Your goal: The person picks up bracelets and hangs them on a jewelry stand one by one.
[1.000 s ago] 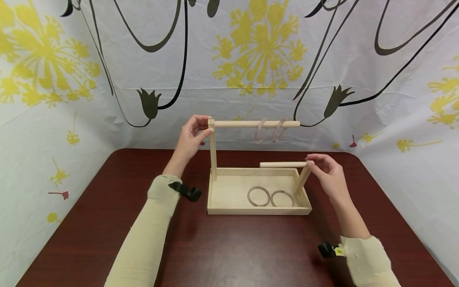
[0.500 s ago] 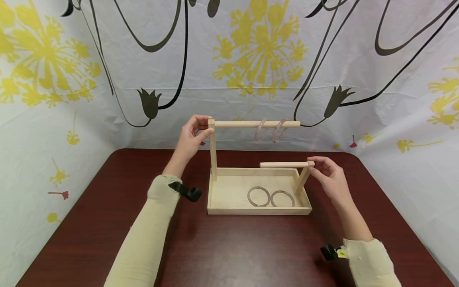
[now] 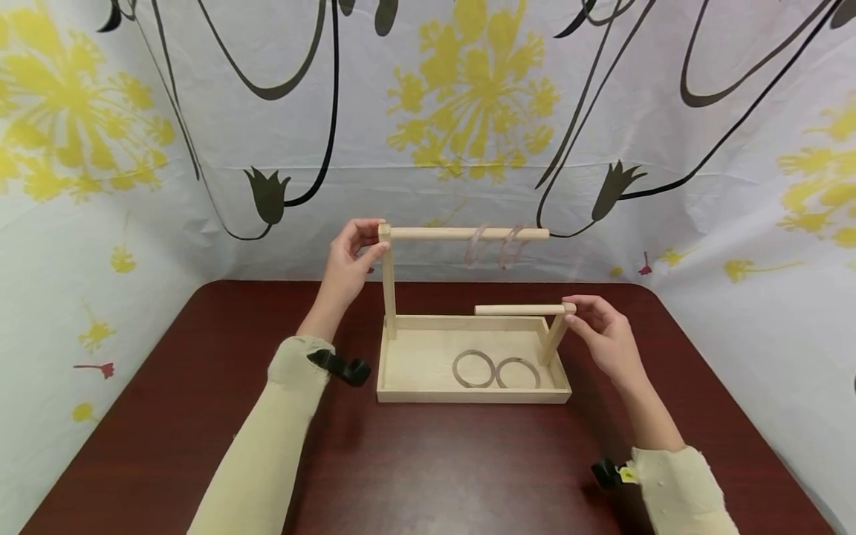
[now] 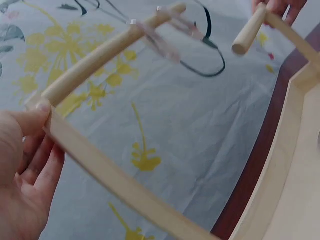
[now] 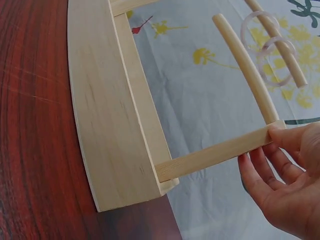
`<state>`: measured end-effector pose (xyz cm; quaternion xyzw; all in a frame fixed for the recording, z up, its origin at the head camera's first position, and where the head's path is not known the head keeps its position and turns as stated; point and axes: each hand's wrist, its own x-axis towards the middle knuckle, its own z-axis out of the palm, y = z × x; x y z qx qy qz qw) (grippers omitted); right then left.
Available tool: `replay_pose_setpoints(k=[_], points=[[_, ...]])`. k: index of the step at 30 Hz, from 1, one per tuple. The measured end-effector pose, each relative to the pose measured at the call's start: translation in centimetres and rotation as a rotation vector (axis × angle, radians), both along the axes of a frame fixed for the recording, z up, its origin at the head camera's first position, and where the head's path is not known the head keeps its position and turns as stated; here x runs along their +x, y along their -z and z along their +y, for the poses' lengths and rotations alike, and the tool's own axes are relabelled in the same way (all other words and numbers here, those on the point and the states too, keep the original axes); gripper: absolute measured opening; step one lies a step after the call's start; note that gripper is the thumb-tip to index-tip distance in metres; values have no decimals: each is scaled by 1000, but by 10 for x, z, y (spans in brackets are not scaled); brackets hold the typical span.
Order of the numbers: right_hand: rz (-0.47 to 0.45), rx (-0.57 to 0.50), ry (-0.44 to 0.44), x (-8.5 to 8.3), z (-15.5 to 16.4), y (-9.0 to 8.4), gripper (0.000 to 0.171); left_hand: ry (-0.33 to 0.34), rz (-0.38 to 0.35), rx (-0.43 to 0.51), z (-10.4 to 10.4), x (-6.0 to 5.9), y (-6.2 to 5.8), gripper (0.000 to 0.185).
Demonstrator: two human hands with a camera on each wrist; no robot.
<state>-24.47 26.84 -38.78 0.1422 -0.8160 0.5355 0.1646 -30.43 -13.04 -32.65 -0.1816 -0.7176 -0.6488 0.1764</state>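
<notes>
A pale wooden jewelry stand has a shallow tray (image 3: 424,364) and two posts, each bearing a round bar. My left hand (image 3: 346,260) pinches the top of the tall post (image 3: 388,286) between thumb and fingers. At the right, my right hand (image 3: 607,334) holds the head of the short post (image 5: 215,152), thumb in front and fingers behind. Two translucent pinkish bangles (image 3: 470,253) hang from the upper bar (image 3: 428,233). Nothing hangs on the lower bar (image 3: 515,310). Inside the tray, two more bangles (image 3: 455,369) lie side by side near its front wall.
The stand is on a dark red-brown table (image 3: 428,461) with rounded far corners. Behind it hangs a pale cloth (image 3: 321,260) printed with yellow flowers and dark stems. A black camera (image 3: 354,371) is strapped to the left wrist.
The head view has shifted a little, so everything appears slightly further left. The right fingers have slid back slightly, exposing more of the short post's top. The left hand keeps its grip.
</notes>
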Motion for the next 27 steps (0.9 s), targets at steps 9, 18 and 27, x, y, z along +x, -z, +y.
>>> replay_pose_setpoints(k=[9,18,27], points=[[3,21,-4,-2,0,4,30,9,-35,-56,2,30,7,61],[-10,39,5,-3,1,5,28,-14,-54,-157,2,48,10,69],[-7,52,14,-2,5,2,28,7,-51,-155,0,60,15,62]])
